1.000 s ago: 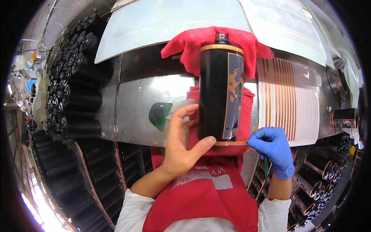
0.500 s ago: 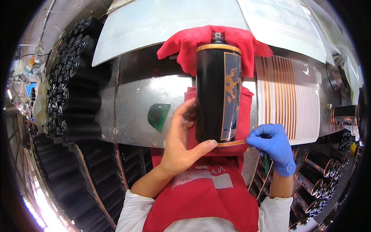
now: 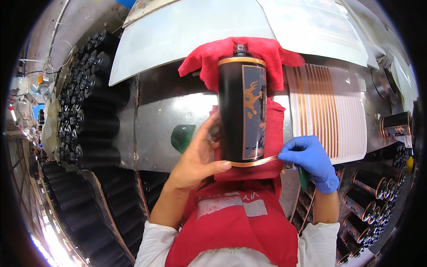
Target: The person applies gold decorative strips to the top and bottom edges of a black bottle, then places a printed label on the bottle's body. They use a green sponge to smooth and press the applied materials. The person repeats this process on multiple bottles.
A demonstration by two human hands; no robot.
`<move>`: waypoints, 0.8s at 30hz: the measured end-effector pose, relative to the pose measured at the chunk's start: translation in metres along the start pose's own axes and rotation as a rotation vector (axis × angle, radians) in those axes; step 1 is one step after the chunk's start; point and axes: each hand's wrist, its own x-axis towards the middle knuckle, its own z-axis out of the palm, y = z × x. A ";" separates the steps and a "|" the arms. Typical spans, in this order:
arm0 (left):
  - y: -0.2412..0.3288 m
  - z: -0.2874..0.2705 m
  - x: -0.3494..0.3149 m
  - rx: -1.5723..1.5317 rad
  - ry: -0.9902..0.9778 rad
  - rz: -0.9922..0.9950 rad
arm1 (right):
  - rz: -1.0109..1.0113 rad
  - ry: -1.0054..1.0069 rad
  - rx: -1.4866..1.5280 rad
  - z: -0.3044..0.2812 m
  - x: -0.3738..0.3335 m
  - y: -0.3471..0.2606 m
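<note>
A black bottle (image 3: 231,111) with a grey and gold picture label lies on a red cloth (image 3: 202,64), its neck pointing away from me. My bare left hand (image 3: 193,162) holds it at the lower left, thumb at the base edge and fingers along the side. Around the base edge runs a thin gold strip (image 3: 253,163). Its right end is pinched by my blue-gloved right hand (image 3: 310,158). A green, flat piece (image 3: 304,178) shows below that glove, apparently kept in the palm. Another green scraper-like piece (image 3: 181,137) rests on the metal table, partly behind my left hand.
A white sheet of gold strips (image 3: 324,111) lies to the right on the metal table (image 3: 155,107). Black bottles (image 3: 100,120) are stacked at left, and labelled bottles (image 3: 362,204) stand in rows at lower right. Pale boards (image 3: 200,33) cover the far side.
The bottle has turned slightly, so more of its label faces up. My right hand has drawn the strip end closer to the base edge. The whole view has shifted a little.
</note>
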 end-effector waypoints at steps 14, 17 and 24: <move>-0.013 0.022 0.010 1.262 -0.005 0.673 | -0.031 -0.057 0.008 -0.018 -0.005 0.009; -0.046 -0.015 -0.005 0.956 0.006 0.421 | -0.047 -0.086 -0.005 -0.009 -0.007 0.004; -0.034 -0.005 0.004 1.086 0.057 0.565 | -0.091 -0.132 -0.019 -0.009 -0.030 -0.017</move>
